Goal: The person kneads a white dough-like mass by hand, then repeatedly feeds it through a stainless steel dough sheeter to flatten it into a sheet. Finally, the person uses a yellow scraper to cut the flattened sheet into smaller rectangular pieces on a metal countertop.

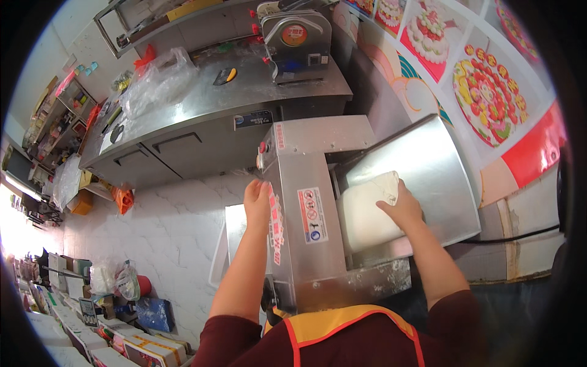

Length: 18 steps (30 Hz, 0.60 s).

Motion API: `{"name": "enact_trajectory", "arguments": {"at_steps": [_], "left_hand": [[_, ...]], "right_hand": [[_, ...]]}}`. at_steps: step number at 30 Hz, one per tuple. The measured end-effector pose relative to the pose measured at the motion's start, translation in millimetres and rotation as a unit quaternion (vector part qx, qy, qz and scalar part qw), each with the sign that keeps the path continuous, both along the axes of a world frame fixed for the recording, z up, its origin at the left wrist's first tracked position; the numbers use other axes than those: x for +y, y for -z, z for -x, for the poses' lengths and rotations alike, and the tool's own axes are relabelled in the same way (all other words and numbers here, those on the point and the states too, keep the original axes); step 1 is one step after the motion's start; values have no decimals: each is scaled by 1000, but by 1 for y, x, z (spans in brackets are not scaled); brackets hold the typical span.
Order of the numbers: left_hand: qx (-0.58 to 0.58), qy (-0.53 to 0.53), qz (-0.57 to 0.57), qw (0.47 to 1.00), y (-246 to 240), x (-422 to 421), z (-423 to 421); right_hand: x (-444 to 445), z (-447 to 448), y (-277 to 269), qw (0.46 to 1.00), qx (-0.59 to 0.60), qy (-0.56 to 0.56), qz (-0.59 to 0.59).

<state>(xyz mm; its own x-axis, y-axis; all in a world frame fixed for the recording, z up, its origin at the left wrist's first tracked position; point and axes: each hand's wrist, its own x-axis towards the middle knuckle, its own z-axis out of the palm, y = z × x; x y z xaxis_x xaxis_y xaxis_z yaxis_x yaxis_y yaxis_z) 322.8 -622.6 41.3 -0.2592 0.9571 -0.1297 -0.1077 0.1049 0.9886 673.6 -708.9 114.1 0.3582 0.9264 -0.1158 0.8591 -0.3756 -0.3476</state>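
A thick slab of white dough (pixel 369 213) lies on the steel feed tray (pixel 426 160) of a dough sheeter (pixel 293 183). Its left end meets the opening in the machine's housing. My right hand (pixel 403 208) grips the dough's right end, thumb on top and fingers around the far side. On the opposite side of the machine, my left hand (pixel 257 202) is held beside the housing's edge, below a red button (pixel 263 147). Its fingers are curled, and whether they touch or hold anything is hidden. The sheeter's rollers are out of sight.
Beyond the machine stands a steel worktable (pixel 202 96) with plastic bags (pixel 158 82), a yellow-handled scraper (pixel 225 75) and another steel machine (pixel 298 46). A black cable (pixel 513 239) runs along the right wall. Boxes (pixel 153 351) and a blue case (pixel 155 314) are at lower left.
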Motion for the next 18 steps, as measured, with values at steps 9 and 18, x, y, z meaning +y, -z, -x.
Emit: {"name": "enact_trajectory", "arguments": {"at_steps": [9,18], "left_hand": [[1,-37,337,941,255,-16,80],[-249,111,481,833,430,-62,14]], "right_hand": [[14,32,71,984,-153,-83,-31],[31,54,102,976,-149,-151,38]]}}
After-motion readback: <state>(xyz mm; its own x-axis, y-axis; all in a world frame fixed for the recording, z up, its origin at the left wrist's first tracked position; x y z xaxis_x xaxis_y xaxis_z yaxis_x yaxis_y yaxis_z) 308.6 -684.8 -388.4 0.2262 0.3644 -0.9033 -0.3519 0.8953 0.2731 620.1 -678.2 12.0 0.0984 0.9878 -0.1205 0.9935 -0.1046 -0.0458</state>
